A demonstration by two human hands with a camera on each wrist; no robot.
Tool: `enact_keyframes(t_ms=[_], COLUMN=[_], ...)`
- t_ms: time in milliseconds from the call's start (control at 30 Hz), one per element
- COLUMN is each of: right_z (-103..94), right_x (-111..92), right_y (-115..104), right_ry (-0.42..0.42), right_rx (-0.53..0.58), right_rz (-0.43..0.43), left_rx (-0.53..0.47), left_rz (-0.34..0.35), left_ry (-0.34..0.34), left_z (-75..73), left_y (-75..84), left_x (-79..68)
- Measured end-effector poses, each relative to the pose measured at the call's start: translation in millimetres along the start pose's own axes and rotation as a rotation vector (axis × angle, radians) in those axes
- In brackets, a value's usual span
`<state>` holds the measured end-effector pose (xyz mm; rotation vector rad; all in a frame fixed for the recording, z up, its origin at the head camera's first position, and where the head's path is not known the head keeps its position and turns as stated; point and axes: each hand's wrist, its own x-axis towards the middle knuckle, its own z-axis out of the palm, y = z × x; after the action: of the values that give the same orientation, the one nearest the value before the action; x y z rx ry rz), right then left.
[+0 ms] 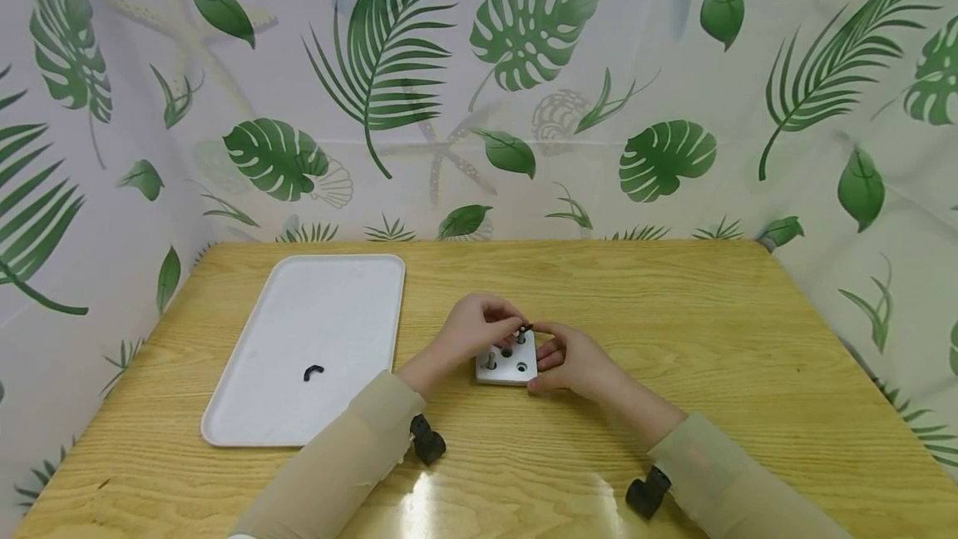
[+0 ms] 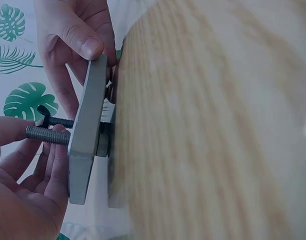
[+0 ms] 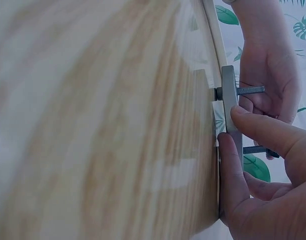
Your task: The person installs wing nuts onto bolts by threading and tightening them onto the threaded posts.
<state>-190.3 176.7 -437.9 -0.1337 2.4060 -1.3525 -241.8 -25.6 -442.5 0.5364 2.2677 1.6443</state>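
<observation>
A square metal plate (image 1: 509,376) with holes lies flat just above the table, two threaded bolts standing up through it. One bolt (image 1: 491,361) is bare at the near left; the farther bolt (image 2: 60,121) carries a small black wing-shaped nut (image 2: 44,114) at its tip. My left hand (image 1: 471,329) reaches over the plate and pinches this nut between thumb and fingertips. With my right hand (image 1: 580,364) I grip the plate's right edge, thumb (image 3: 243,116) on its upper face and a finger beneath. Bolt heads (image 2: 103,140) show under the plate.
A white tray (image 1: 329,298) stands on the left of the wooden table (image 1: 711,339). On it lies another small curved black piece (image 1: 313,372). A leaf-patterned cloth (image 1: 441,90) hangs behind the table. Black wrist cameras (image 1: 427,439) sit under both sleeves.
</observation>
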Motion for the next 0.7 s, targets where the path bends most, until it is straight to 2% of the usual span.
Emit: enact_keyframes(t_ms=[200,467,700], right_z=[0.1,-0.4,0.3], right_x=[0.5,0.4,0.5], right_y=[-0.4,-1.7,-2.1], right_ry=[-0.004,-0.008,-0.006], right_rx=[-0.006,-0.001,-0.009], right_rz=[0.0,-0.008,-0.003], left_rx=[0.005,-0.009,-0.031], left_rz=[-0.018,-0.066,-0.068], left_ry=[0.011,0.067,0.055], left_z=[0.8,2.7,4.1], left_y=[0.6,1.1,-0.8], left_x=[0.7,1.9,3.2])
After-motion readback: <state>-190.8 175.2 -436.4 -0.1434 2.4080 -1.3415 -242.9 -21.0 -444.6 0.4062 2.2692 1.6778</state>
